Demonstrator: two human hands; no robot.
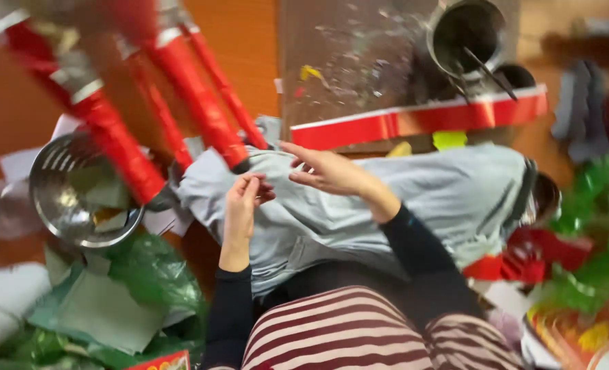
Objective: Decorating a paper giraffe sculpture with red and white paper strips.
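Striped lap (359,329) (hands (246,199) above cloth (448,192)).

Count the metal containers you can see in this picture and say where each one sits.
2. A shiny metal bowl sits at the left, beside the red legs. A metal can holding tools stands at the top right, behind the red strip. Clutter may hide others.

We see our left hand (244,199) and right hand (328,171) side by side over the folded garment (414,199), which lies across our lap. To the left of the garment sits a metal bowl (78,192) with scraps in it, and paper sheets (99,308) lie before it, nearer us. Wrapped poles (181,82) slant above the bowl. Behind the garment lies a foil strip (421,122), with a tin (468,34) beyond it. Tinsel (592,226) lies at the right.
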